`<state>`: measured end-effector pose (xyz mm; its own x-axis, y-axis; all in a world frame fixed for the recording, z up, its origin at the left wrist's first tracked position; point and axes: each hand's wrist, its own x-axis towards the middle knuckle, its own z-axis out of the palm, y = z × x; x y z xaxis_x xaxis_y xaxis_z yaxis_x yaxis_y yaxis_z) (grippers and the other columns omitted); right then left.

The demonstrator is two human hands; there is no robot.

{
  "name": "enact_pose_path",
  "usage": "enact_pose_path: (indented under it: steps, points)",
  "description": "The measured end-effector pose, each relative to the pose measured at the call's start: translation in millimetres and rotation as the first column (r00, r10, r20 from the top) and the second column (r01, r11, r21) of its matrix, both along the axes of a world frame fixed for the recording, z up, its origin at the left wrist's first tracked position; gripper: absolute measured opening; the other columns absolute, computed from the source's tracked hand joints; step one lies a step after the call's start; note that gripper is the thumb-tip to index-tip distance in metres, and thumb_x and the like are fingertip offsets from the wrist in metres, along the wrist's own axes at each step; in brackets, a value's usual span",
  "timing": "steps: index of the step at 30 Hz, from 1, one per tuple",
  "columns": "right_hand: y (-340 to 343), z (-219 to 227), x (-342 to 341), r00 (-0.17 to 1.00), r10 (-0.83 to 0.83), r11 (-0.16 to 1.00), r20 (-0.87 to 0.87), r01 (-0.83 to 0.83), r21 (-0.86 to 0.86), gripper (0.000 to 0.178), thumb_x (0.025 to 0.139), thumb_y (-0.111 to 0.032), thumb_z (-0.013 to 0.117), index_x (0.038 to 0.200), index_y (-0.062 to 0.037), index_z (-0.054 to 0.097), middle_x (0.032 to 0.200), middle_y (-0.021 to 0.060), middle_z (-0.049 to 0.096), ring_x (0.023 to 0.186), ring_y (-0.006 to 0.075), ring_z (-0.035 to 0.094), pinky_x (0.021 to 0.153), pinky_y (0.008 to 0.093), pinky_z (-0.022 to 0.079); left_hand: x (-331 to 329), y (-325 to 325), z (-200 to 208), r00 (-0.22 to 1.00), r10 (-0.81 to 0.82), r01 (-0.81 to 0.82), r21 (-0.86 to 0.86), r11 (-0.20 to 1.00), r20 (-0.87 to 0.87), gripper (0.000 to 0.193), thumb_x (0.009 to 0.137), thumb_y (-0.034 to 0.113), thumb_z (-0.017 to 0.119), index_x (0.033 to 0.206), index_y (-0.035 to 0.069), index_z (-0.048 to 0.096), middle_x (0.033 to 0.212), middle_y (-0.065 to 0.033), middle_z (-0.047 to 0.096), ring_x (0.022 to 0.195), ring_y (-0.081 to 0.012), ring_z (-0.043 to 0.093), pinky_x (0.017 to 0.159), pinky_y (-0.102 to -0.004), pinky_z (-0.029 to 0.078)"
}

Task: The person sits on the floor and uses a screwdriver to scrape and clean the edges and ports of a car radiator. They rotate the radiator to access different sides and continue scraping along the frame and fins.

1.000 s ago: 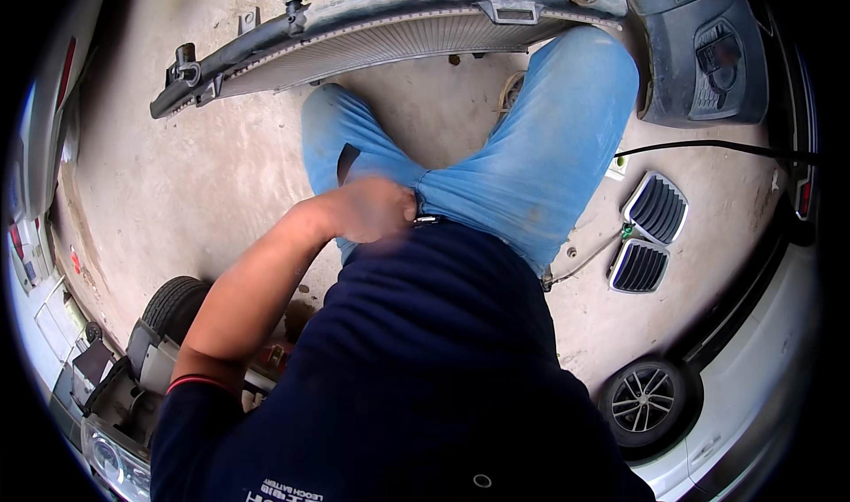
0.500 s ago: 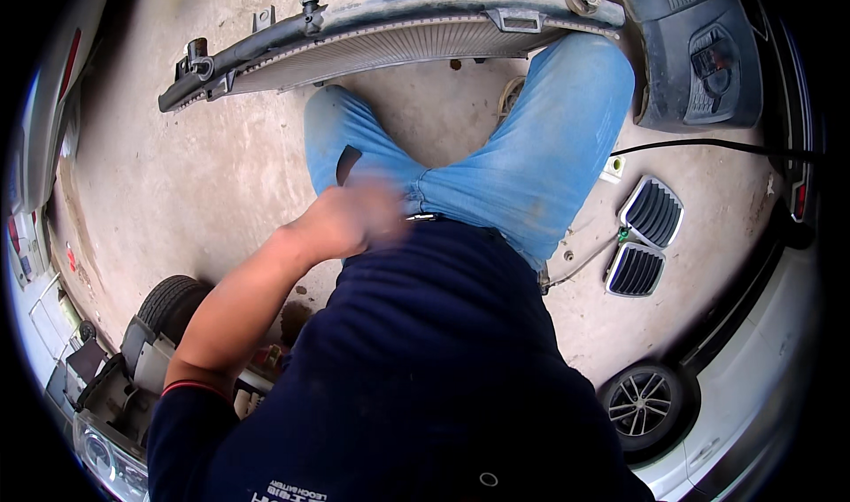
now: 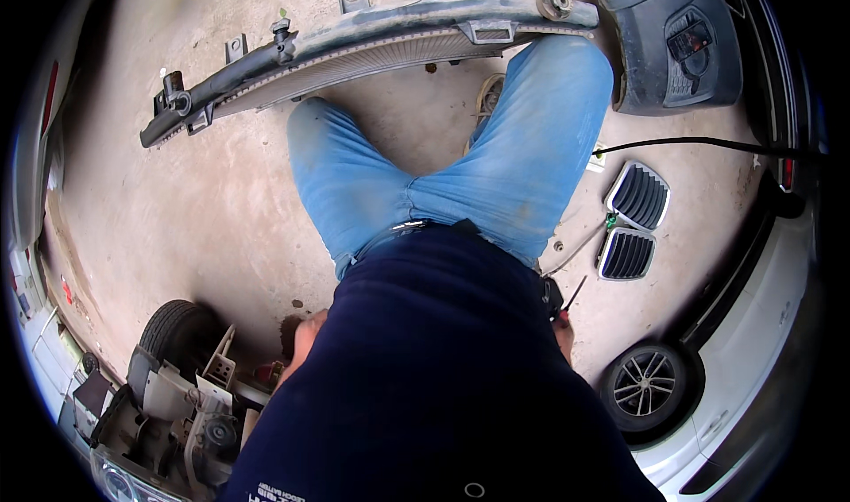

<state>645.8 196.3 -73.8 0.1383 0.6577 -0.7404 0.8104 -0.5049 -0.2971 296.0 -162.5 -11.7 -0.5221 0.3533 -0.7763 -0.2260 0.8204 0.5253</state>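
My left hand [image 3: 308, 334] hangs low by my left side, largely hidden behind my dark shirt; its fingers do not show. By my right hip, my right hand [image 3: 563, 332] is closed round a screwdriver [image 3: 575, 297] with a red handle and a thin dark shaft pointing up and outward. Only part of that hand shows past the shirt. Across the floor before my knees stands a long dusty radiator [image 3: 372, 57], its dark tank along the top. My right knee is close to its right end.
A dark bumper [image 3: 633, 59] lies at the far right. Two black-slatted grilles [image 3: 639, 196] with pale rims rest on the floor, below a black cable [image 3: 699, 141]. A white car [image 3: 753, 351] and its wheel [image 3: 644, 387] flank my right. Stripped car parts [image 3: 208, 405] and a tire [image 3: 179, 335] sit left.
My left hand, blurred over my lap near a dark strip-like thing, has dropped to my left side; that thing is out of sight. My right hand and the screwdriver have come into view.
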Motion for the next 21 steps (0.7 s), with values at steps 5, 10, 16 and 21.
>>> enact_pose_path:
  steps: [5, 10, 16, 21]
  points:
    - [35.3, 76.2, -108.7, 0.95, -0.174, 0.964, -0.259, 0.218, 0.153, 0.046, 0.074, 0.007, 0.061, 0.119, -0.0014, 0.053, 0.073, 0.0045, 0.057, 0.054, 0.0147, 0.054, 0.045, 0.0278, 0.041, 28.7, -18.0, -18.4, 0.983, 0.078, -0.076, -0.018, 0.997, 0.165, 0.008, 0.084, 0.01, 0.065, 0.089, 0.003, 0.066, 0.085, -0.0172, 0.068, 0.08, -0.0352, 0.066, 0.067, -0.0419, 0.053]
    - [63.8, 121.3, -193.7, 0.901, 0.257, 0.944, -0.35, -0.157, 0.289, 0.043, 0.074, 0.007, 0.064, 0.116, -0.0008, 0.055, 0.079, 0.0026, 0.059, 0.063, 0.0096, 0.053, 0.057, 0.0243, 0.045, 46.5, -59.4, -40.5, 0.956, 0.072, -0.052, -0.078, 0.996, 0.285, 0.011, 0.086, 0.011, 0.067, 0.093, 0.004, 0.069, 0.087, -0.0166, 0.07, 0.08, -0.0308, 0.067, 0.068, -0.0404, 0.053]
    - [80.5, 132.4, -258.2, 0.424, 0.903, 0.426, -0.074, -0.853, 0.302, 0.043, 0.074, 0.002, 0.066, 0.117, -0.0052, 0.061, 0.087, 0.0114, 0.067, 0.074, 0.0264, 0.066, 0.072, 0.035, 0.054, 43.3, -104.0, -91.3, 0.878, -0.039, 0.098, -0.1, 0.99, 0.476, 0.015, 0.088, 0.013, 0.069, 0.099, 0.004, 0.073, 0.09, -0.0159, 0.073, 0.08, -0.0255, 0.069, 0.07, -0.0385, 0.053]
    - [124.6, 161.8, -264.2, 0.323, 0.93, 0.358, -0.173, -0.901, 0.244, 0.032, 0.081, -0.01, 0.081, 0.109, -0.0024, 0.065, 0.092, 0.0119, 0.067, 0.084, 0.0254, 0.066, 0.08, 0.0349, 0.054, -49.6, -110.2, -127.4, 0.956, -0.196, 0.221, -0.098, 0.97, 0.216, 0.018, 0.09, 0.015, 0.07, 0.103, 0.004, 0.075, 0.092, -0.0153, 0.075, 0.081, -0.021, 0.07, 0.071, -0.037, 0.054]
